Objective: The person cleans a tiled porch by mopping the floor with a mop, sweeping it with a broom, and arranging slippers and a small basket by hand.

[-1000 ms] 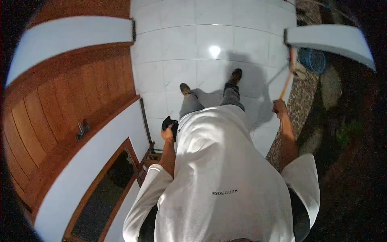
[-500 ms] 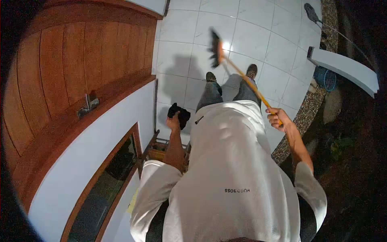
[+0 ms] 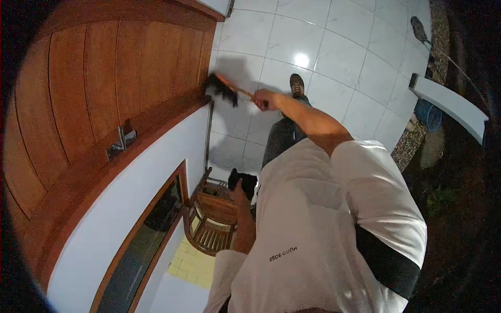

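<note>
The door (image 3: 104,78) fills 10 o'clock. At 7 o'clock stands a chair (image 3: 214,235). The broom (image 3: 223,89) lies at 11 o'clock, its bristles just beside the door's lower edge; whether they touch the floor I cannot tell. Near centre, towards 6 o'clock, the left hand (image 3: 239,193) has its fingers curled around a black bundle (image 3: 246,181); best held clear of the bristles. At 12 o'clock the right hand (image 3: 266,100) wraps the broom's stick, arm reaching across the body. A firm but loose-wristed hold should suit, with the bristles square to that edge and the shoe (image 3: 297,83) out of their path.
</note>
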A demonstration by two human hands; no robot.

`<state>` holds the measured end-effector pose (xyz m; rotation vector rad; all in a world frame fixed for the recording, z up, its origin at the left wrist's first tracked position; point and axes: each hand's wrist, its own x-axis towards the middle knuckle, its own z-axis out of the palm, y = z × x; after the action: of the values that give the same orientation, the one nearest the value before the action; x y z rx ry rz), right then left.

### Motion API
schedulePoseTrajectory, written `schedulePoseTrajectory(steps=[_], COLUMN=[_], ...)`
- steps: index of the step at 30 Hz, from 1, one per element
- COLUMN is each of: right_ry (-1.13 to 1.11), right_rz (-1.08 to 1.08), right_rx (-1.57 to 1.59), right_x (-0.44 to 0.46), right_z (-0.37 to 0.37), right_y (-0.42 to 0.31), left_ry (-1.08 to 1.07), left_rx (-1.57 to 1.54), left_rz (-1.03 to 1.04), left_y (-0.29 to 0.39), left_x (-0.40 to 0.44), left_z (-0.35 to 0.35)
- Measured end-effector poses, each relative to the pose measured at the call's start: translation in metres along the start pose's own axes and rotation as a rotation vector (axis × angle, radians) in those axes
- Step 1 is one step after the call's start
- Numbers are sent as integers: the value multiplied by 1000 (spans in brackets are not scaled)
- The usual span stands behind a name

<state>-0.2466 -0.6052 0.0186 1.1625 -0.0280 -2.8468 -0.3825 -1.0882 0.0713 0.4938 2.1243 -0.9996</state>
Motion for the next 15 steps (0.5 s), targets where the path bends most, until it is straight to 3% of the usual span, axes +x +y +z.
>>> schedulePoseTrajectory(steps=[1, 3, 5, 9, 11, 15], right_ry=[-29, 8, -4, -126, -84, -28], right_rz=[54, -93, -81, 12, -154, -256], right_rx=[86, 152, 207, 270, 406, 370], right_x=[21, 26, 23, 0, -14, -47], right_z=[-9, -19, -33, -58, -74, -105], right_y=[-22, -59, -98, -129, -125, -116], left_ry=[32, 99, 142, 187, 214, 261], left_rx=[-175, -494, -700, -910, -988, -1125], left_rz=[-33, -51, -45, -12, 12, 51], left_y=[-3, -2, 0, 5, 10, 26], left_x=[-8, -22, -34, -38, -31, -15], left_z=[5, 10, 11, 0, -16, -57])
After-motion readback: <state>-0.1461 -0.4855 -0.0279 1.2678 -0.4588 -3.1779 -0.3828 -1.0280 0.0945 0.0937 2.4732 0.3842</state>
